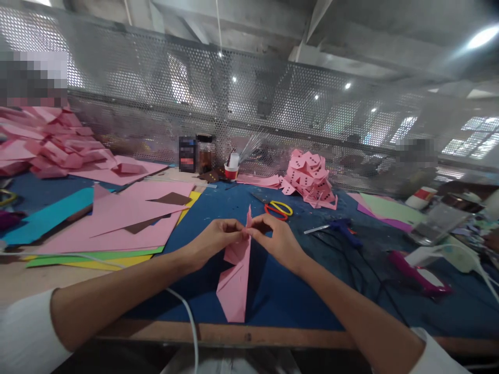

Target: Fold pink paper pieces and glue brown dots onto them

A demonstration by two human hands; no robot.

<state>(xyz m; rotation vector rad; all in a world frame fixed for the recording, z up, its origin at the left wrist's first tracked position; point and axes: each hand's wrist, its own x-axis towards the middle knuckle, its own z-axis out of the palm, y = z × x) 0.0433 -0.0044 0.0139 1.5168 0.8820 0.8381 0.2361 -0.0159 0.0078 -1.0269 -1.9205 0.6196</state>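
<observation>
Near the front of the blue work mat, a folded piece of pink paper is held up between both hands. My left hand pinches its left side near the top with thumb and fingers. Opposite it, my right hand pinches the right edge at about the same height. A narrow pink tip sticks up above the fingers, and the wider folded part hangs down toward the table's front edge. Just beyond my right hand lie scissors with red and yellow handles.
Pink, green and yellow sheets and a blue strip lie left. Pink folded pieces are heaped far left and at the back. A blue glue gun, a magenta tool and a jar lie right. A white cable crosses the front edge.
</observation>
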